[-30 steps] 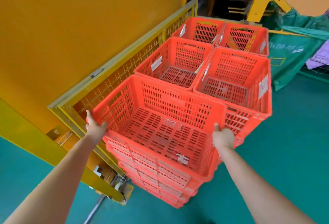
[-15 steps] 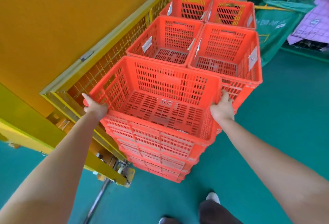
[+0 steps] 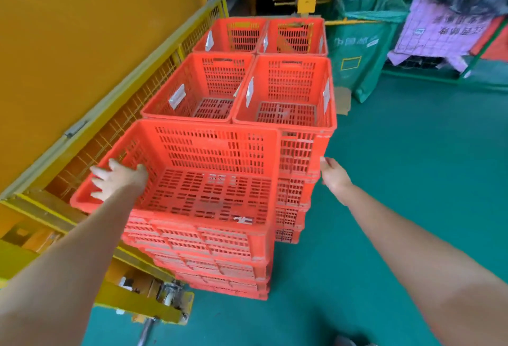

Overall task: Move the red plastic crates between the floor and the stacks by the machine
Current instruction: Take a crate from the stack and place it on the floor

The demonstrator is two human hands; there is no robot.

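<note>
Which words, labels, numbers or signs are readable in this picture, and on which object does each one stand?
"中国", followed by characters I cannot make out: white print on the green bag.
Purple sheet: dark printed characters, upside down, too blurred to read.
White labels on the red crates: too blurred to read.
White marks on the floor of the nearest crate: unreadable.

nearest crate [image 3: 209,181] atop stack [image 3: 220,260], four crate stacks behind, fence [image 3: 115,117] left

Mesh guard [image 3: 118,126] hugs the crate stacks [image 3: 209,244] leftward; open floor [image 3: 412,181] lies rightward.
</note>
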